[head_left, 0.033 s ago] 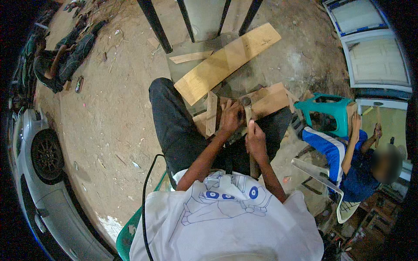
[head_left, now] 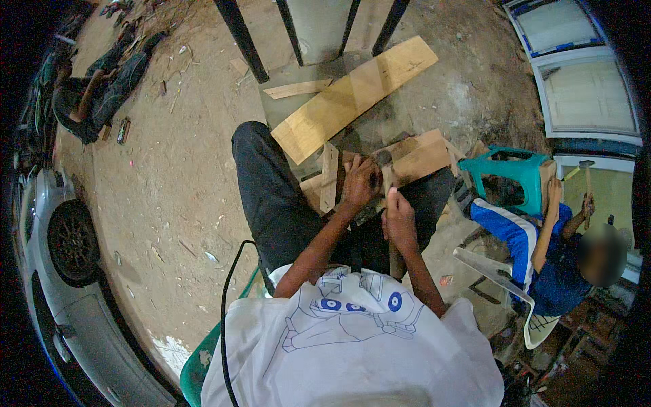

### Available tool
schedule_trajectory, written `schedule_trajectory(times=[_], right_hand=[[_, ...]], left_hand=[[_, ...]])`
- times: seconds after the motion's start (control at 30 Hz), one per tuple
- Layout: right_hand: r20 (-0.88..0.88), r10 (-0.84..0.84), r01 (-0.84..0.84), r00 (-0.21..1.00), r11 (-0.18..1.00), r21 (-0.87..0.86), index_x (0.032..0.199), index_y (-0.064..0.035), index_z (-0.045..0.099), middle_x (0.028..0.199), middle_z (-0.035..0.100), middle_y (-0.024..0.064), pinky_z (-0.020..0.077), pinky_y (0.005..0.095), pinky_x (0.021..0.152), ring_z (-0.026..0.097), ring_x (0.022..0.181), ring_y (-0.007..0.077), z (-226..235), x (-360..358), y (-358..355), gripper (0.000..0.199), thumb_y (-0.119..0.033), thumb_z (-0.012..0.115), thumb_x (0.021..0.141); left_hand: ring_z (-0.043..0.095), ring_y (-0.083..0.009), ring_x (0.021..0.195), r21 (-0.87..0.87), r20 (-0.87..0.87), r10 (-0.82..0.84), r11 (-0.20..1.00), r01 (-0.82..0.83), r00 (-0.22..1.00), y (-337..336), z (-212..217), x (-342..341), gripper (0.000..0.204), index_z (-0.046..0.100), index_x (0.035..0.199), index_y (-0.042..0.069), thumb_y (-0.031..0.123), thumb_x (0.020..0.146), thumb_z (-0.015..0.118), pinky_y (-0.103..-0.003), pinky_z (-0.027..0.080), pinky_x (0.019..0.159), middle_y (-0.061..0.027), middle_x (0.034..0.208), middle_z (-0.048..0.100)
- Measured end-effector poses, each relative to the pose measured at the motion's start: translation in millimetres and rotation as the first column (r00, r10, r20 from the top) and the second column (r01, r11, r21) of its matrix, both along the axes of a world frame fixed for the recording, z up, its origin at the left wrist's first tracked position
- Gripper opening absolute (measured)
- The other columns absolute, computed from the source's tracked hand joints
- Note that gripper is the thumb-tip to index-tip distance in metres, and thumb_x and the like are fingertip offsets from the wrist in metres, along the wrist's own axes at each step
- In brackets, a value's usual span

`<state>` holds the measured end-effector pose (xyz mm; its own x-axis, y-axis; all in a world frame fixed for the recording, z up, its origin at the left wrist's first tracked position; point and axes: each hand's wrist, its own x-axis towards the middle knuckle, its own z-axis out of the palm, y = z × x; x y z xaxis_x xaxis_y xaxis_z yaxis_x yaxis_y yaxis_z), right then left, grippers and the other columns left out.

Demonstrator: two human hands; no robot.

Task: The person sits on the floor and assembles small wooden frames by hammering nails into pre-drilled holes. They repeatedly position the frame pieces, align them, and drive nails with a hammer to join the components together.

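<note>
Both forearms rise from the lower centre of the frame, converging at its middle. The right hand (head_left: 399, 220), just right of centre, is wrapped around the handle of a hammer (head_left: 388, 178), whose head points up the frame beside the left hand's fingers. The left hand (head_left: 361, 182), at centre, is bent downward with curled fingers near a wooden board (head_left: 424, 156); whether it grips anything cannot be told.

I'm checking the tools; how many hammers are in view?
2. One hammer is in the person's right hand; the second hammer is in a co-worker's hand at the right. More may be hidden in the dark clutter at lower right.
</note>
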<state>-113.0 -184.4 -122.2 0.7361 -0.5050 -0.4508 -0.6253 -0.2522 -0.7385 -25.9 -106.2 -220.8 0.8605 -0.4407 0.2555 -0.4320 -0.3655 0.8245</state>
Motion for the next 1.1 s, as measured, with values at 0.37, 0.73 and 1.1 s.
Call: schedule_trajectory(times=[0.37,0.73,1.1], right_hand=[[-0.054,-0.08,0.085,0.995,0.989,0.118,0.09,0.0028,0.058,0.072,0.059,0.0194,0.0424,0.0444,0.061,0.057,0.066,0.0347,30,4,7,0.05,-0.041,0.035,0.099],[0.003,-0.036,0.036,0.999,0.999,0.001,0.092,0.0022,0.058,0.076,0.06,0.0248,0.0433,0.0474,0.063,0.056,0.067,0.0414,15,1,7,0.048,-0.039,0.035,0.099],[0.088,-0.032,0.027,0.996,0.998,0.062,0.078,-0.0078,0.047,0.051,0.042,0.0015,0.0372,0.0287,0.035,0.042,0.037,0.0124,-1,-4,4,0.047,-0.048,0.032,0.099]], left_hand=[[0.048,-0.0335,0.096,0.062,0.064,-0.015,0.998,0.011,0.998,4,14,1,0.016,0.063,0.085,0.009,0.013,0.07,0.065,-0.048,0.035,0.082,-0.0088,0.101,0.058],[0.048,-0.0348,0.099,0.094,0.129,0.031,0.995,-0.044,0.991,0,2,0,0.016,0.062,0.086,0.009,0.014,0.07,0.066,-0.049,0.036,0.083,-0.0091,0.1,0.058],[0.047,-0.0357,0.103,0.118,0.059,0.023,0.993,-0.03,0.998,0,2,2,0.021,0.063,0.089,0.008,0.011,0.068,0.066,-0.05,0.034,0.087,-0.009,0.107,0.058]])
